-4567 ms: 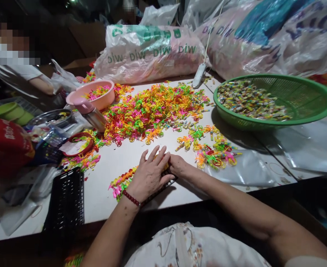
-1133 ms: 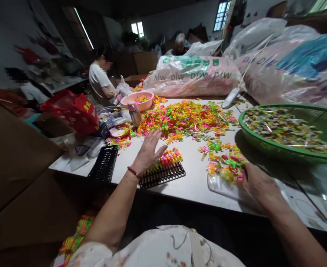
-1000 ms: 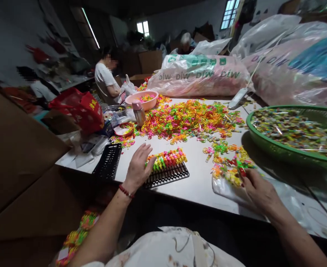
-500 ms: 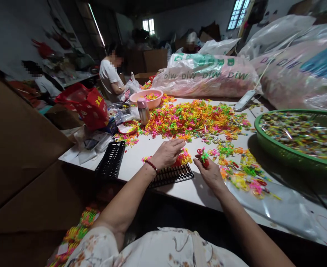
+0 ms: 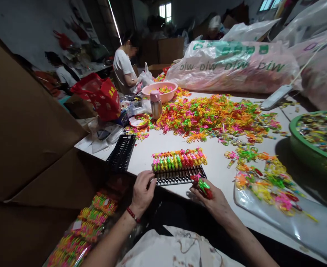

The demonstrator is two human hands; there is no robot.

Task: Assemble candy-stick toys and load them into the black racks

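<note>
My left hand [image 5: 143,189], with a dark red bead bracelet on its wrist, is at the left end of a black slotted rack [image 5: 177,177]. Its fingers are curled, thumb and fingertips closed about the rack's corner. A row of small bright plastic toys [image 5: 177,160], pink, yellow, green and red, stands along the rack's far side. In my right hand [image 5: 212,196], by the rack's right end, a few small plastic toys [image 5: 204,187] in green, red and pink are held. The palm side of this hand is hidden.
Beyond the rack lies a large heap of plastic toys [image 5: 208,115]. A second black rack [image 5: 122,152] overhangs the table edge at left. A green basket [image 5: 305,148] stands right, near a plastic sheet [image 5: 263,207]. A flask [image 5: 155,105] and pink basin [image 5: 163,95] are behind; a co-worker [image 5: 124,66] is farther back.
My left hand has moved from above the row of toys to the rack's left end, uncovering the row. The right hand still holds its toys, slightly lower. The view has shifted.
</note>
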